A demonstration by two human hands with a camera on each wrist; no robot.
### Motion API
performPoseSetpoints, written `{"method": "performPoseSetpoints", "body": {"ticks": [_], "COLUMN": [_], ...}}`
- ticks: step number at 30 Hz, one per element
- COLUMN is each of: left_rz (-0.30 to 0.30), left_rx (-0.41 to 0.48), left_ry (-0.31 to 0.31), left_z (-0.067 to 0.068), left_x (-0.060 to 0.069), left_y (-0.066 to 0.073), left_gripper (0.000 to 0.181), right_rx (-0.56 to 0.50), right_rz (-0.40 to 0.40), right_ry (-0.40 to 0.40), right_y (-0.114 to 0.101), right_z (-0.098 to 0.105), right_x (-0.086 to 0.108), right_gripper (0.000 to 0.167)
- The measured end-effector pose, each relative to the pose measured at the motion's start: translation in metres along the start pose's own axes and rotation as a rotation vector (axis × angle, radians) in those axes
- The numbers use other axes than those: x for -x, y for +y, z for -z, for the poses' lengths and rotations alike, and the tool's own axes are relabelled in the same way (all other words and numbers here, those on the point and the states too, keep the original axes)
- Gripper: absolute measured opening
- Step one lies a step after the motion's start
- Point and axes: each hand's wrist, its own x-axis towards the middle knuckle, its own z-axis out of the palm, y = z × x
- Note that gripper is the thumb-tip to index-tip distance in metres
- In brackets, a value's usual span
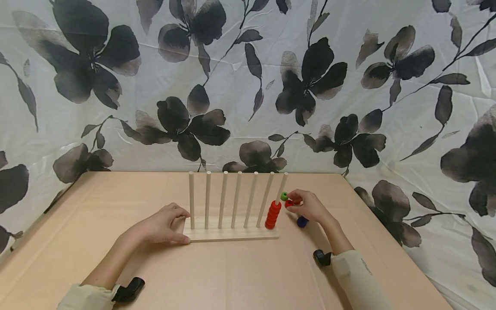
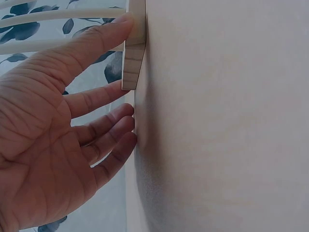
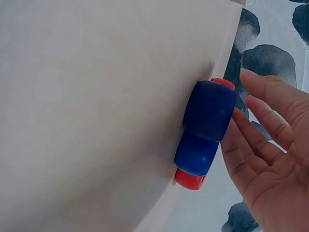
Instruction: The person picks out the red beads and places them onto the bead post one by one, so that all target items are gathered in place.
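Note:
A pale wooden peg rack [image 1: 232,234] stands upright on the table, with several thin pegs along its base. Red beads [image 1: 273,215] are stacked on its rightmost peg. My left hand [image 1: 164,224] grips the left end of the base, thumb at the front and index finger behind; the left wrist view shows the thumb on the wood [image 2: 135,48]. Right of the rack, my right hand [image 1: 310,206] is at a group of loose beads: green [image 1: 284,196], red [image 1: 289,203] and blue [image 1: 302,221]. In the right wrist view, its fingers are beside blue beads [image 3: 210,111], with a gap below the thumb.
The light wooden table [image 1: 232,275] extends in front of the rack and to both sides. Behind it hangs a white cloth [image 1: 248,116] with dark flowers. Black wrist cameras [image 1: 129,290] are strapped at both sleeves.

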Motion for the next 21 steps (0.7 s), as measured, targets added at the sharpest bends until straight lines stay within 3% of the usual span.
{"method": "performPoseSetpoints", "body": {"ticks": [11, 21], "left_rz": [0.012, 0.014], "left_rx": [0.005, 0.001], "left_ry": [-0.002, -0.003], "left_z": [0.0007, -0.0001], "left_x": [0.0001, -0.0007], "left_y": [-0.0005, -0.0021], "left_gripper": [0.070, 0.070], "right_rx": [0.020, 0.057], "right_rz": [-0.023, -0.046], "right_ry": [-0.064, -0.071], "right_y": [0.0027, 0.0055], "right_z": [-0.0030, -0.0088], "right_x": [-0.0056, -0.0102], "right_gripper": [0.032, 0.028]}}
